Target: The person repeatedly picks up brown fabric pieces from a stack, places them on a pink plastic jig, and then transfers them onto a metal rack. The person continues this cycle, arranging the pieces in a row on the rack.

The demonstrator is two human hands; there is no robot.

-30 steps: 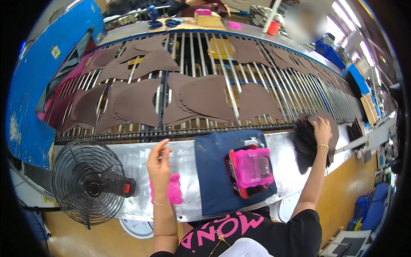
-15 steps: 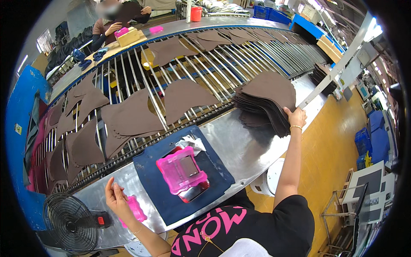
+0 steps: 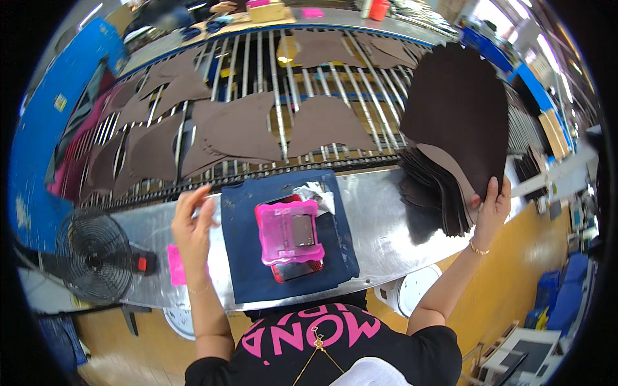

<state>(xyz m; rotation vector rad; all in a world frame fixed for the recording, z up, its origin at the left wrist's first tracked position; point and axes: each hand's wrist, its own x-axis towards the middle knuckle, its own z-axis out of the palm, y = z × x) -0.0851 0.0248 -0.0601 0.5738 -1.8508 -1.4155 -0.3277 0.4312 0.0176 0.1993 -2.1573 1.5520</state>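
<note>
Sheet material (image 3: 456,109), dark brown and perhaps several layers, stands raised over the stack of similar pieces (image 3: 443,190) at the right of the desk (image 3: 380,219). The right hand (image 3: 492,209) pinches its lower edge between fingers; the left hand (image 3: 193,222) is empty, loosely curled. It looks light, bendable and hardly fragile; an edge grip, thumb opposed, should suit.

Left hand (image 3: 193,215) hovers (half-curled) while right hand (image 3: 493,209) pinches.
</note>
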